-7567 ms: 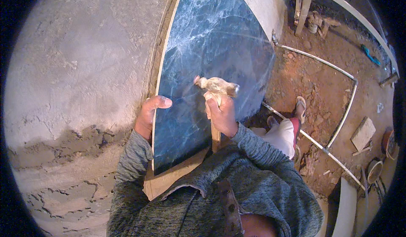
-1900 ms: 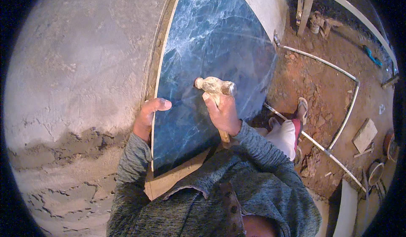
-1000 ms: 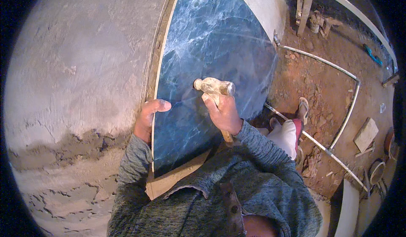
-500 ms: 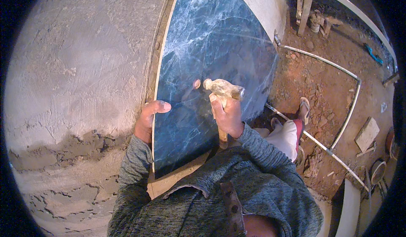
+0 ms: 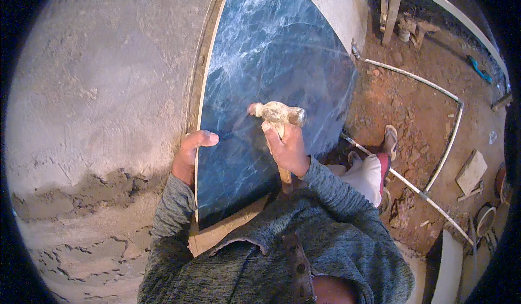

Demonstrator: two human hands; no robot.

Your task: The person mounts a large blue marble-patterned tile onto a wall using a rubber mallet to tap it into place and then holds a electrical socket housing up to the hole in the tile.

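Nearest the camera, grey sleeves run up from the lower edge to both hands. The left hand [image 5: 190, 155] grips the left edge of the slab [image 5: 266, 87], a dark blue, white-veined stone panel standing against the wall [image 5: 103, 87]; its thumb lies across the polished face, and the fingers behind the edge are hidden, so how they sit cannot be told. The right hand [image 5: 287, 149] has its fingers wrapped tight around the wooden handle of a mallet [image 5: 278, 114], whose pale, mortar-caked head rests on or just off the slab's face, near its middle. Below the slab, a tan strip [image 5: 217, 238] shows at its lower edge. The wall to the left is rough grey plaster with a darker wet band lower down. To the right, the person's sandalled foot [image 5: 389, 140] stands on red earth [image 5: 412, 103], crossed by white pipes [image 5: 434, 174], with a block [image 5: 471, 172] farther off.
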